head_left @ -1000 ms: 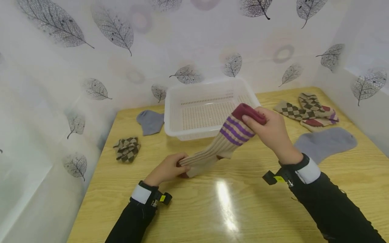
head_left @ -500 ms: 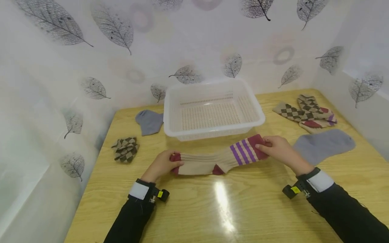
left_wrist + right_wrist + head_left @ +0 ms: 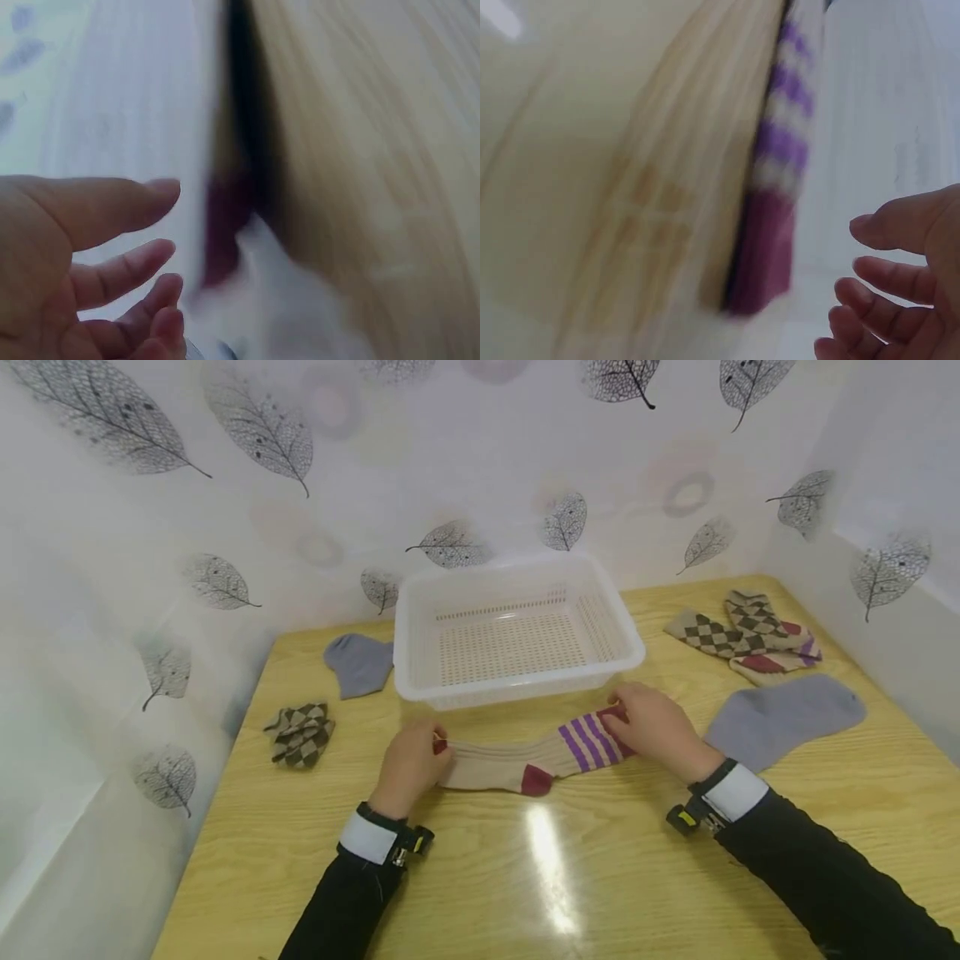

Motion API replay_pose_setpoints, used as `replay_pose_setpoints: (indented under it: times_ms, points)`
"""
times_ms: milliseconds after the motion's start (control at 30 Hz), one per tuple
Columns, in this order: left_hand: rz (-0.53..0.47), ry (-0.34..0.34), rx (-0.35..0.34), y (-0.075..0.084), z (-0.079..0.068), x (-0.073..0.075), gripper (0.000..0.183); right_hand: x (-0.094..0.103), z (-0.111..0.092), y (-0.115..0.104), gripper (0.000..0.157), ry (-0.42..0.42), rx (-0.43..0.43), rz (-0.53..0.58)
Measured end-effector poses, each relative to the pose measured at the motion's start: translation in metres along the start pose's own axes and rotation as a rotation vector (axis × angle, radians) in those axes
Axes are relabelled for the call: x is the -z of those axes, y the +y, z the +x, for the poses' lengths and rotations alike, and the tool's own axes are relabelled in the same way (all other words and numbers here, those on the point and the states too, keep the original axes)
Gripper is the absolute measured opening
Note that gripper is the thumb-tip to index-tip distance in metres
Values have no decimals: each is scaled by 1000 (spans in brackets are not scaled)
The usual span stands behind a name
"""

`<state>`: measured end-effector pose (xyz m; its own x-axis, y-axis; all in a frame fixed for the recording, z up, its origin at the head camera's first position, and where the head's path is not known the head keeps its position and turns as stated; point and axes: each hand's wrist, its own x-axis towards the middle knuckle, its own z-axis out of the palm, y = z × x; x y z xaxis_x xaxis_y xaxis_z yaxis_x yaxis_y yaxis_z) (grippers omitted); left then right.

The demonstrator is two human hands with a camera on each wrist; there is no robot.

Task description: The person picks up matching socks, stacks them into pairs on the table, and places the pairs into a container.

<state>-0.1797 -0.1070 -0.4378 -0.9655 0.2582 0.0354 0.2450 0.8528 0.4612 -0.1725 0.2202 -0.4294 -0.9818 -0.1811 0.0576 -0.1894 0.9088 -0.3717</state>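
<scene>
A beige sock [image 3: 495,760] with purple stripes and maroon toe, heel and cuff lies stretched sideways on the wooden table. At its toe end is my left hand [image 3: 411,768], partly covering the maroon toe in the head view. My right hand [image 3: 656,731] is at the striped cuff end. In the left wrist view, thumb and fingers [image 3: 124,274] are spread apart, with the blurred sock [image 3: 225,232] beside them. The right wrist view likewise shows loosely bent fingers [image 3: 885,307] with a gap to the maroon cuff [image 3: 765,255].
Behind the sock stands a white plastic basket [image 3: 517,681]. To the left lie a small grey sock [image 3: 360,666] and a bunched checkered sock [image 3: 302,737]. On the right are a grey sock [image 3: 787,714], a checkered sock [image 3: 757,627] and another striped sock [image 3: 772,664].
The sock was held up at a slant, then pulled out straight between both hands. Now it lies flat, a little further left at the cuff, and the fingers have come off it.
</scene>
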Motion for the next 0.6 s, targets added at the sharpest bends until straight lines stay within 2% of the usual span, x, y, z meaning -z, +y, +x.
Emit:
replay_pose_setpoints:
  times_ms: [100, 200, 333, 433, 600]
  points:
    - [18, -91, -15, 17, -2, -6, 17, -11, 2, -19, 32, -31, 78, -1]
    - [63, -160, -8, 25, -1, -13, 25, -24, 2, -33, 49, -76, 104, -39]
    - [128, -155, 11, 25, 1, -20, 33, -35, 0, -41, 72, -93, 104, -151]
    - [152, -147, 7, 23, 0, -22, 39, -40, 0, -43, 82, -105, 107, -222]
    - [152, -132, -17, 19, 0, -19, 44, -40, 1, -45, 81, -157, 104, -242]
